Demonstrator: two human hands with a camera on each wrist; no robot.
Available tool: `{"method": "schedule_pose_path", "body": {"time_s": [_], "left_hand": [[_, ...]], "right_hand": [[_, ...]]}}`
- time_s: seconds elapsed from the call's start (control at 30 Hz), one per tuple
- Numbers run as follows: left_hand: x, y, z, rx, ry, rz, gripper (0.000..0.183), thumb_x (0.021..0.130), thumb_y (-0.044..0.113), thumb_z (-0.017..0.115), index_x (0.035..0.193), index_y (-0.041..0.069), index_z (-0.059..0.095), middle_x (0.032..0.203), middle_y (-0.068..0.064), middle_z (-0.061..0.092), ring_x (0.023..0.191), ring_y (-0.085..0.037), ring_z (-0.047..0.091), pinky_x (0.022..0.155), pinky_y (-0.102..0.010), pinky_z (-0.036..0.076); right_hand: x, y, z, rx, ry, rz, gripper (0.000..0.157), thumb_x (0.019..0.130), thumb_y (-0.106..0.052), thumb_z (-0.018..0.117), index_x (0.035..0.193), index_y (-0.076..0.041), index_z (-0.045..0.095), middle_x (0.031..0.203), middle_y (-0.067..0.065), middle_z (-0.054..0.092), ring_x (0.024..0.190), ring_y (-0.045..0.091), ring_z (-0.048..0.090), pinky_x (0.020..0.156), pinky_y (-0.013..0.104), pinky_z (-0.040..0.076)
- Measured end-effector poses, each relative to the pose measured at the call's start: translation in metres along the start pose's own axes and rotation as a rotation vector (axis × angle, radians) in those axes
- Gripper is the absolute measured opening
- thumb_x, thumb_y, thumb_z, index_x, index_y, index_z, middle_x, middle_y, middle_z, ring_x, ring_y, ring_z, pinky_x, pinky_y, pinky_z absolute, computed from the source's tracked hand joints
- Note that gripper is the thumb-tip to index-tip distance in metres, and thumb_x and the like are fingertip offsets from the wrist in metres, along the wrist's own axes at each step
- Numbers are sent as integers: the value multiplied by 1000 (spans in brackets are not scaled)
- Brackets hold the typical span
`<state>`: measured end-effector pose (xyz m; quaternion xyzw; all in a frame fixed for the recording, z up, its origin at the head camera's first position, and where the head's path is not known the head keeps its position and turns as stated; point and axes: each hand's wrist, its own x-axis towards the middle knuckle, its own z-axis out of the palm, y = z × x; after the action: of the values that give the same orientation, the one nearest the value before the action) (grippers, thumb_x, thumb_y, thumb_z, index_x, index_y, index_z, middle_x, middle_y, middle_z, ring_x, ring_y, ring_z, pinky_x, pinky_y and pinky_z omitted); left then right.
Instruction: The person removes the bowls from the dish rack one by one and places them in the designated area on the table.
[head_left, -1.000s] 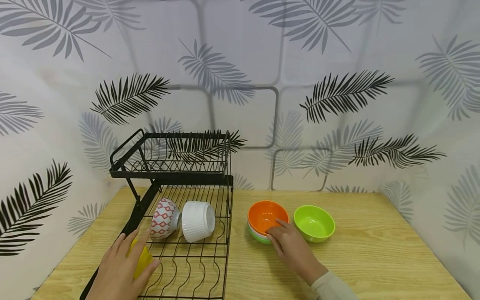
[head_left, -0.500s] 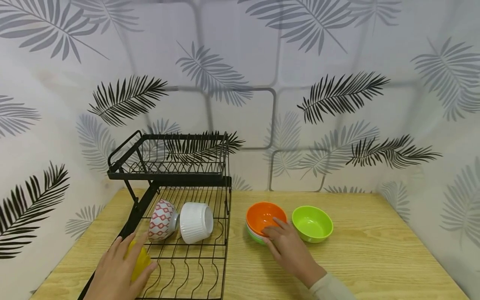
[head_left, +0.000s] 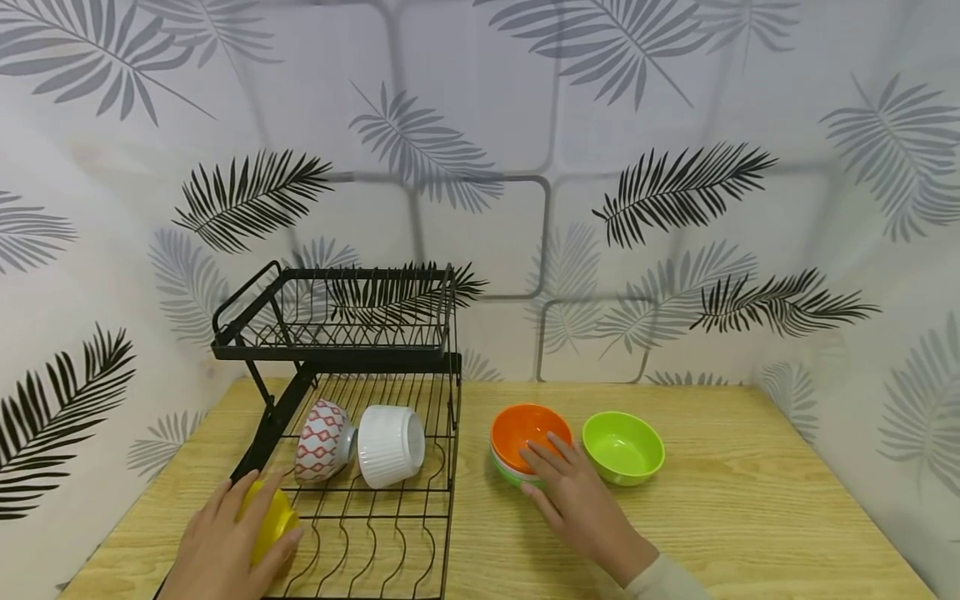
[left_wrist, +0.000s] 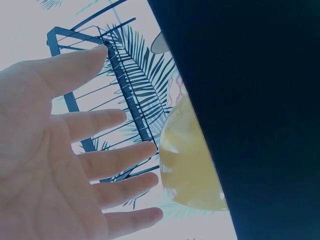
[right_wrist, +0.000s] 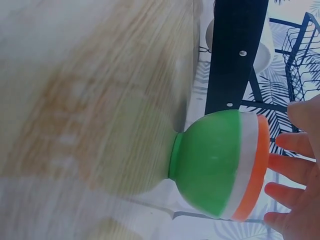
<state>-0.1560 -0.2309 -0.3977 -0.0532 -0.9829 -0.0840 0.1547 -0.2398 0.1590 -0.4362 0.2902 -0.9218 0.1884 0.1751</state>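
Yellow bowl [head_left: 275,522] rests on black wire rack [head_left: 337,354] beside left hand [head_left: 221,540], orange-topped bowl stack [head_left: 512,437] on counter [head_left: 738,517] under right hand [head_left: 587,508], both hands released, fingers extended.

Both hands [head_left: 577,496] bare; pale cream sleeve [head_left: 666,581], plain, ending at right wrist [head_left: 634,559].

Yel. bowl [head_left: 276,525] on rack [head_left: 330,354], orng. bowl [head_left: 517,433] upright
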Motion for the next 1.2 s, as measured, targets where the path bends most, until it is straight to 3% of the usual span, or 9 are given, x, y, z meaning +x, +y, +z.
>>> {"method": "schedule_pose_path", "body": {"time_s": [0.53,0.8,1.03,1.2], "left_hand": [[1,-5,1,-26,6,-40,66,86,39,69,136,2,46,129,-36,46,114,-60,42,91,-72,35],[0,-11,1,-55,-11,-75,74,86,33,70,138,-9,40,127,-46,35,114,-61,37,93,-71,35],[2,-15,1,-101,-75,-120,82,90,40,65,140,-15,29,131,-46,31,115,-62,37,93,-72,35],[3,-18,-1,-100,-159,-196,94,90,45,63,137,-25,20,134,-49,28,117,-62,37,97,-68,35]], "right_hand": [[-16,-3,-14,-9,55,5,51,94,-31,63,138,-9,52,141,14,50,136,41,35,107,62,29],[-23,-1,-23,-14,52,15,51,92,-29,65,136,-7,53,142,11,50,136,41,35,108,63,28],[-31,3,-29,-47,74,14,52,93,-31,64,137,-7,52,141,11,50,135,38,37,107,62,29],[-40,6,-35,-60,75,41,55,92,-30,64,139,-6,49,143,11,49,135,38,37,107,62,30]]}}
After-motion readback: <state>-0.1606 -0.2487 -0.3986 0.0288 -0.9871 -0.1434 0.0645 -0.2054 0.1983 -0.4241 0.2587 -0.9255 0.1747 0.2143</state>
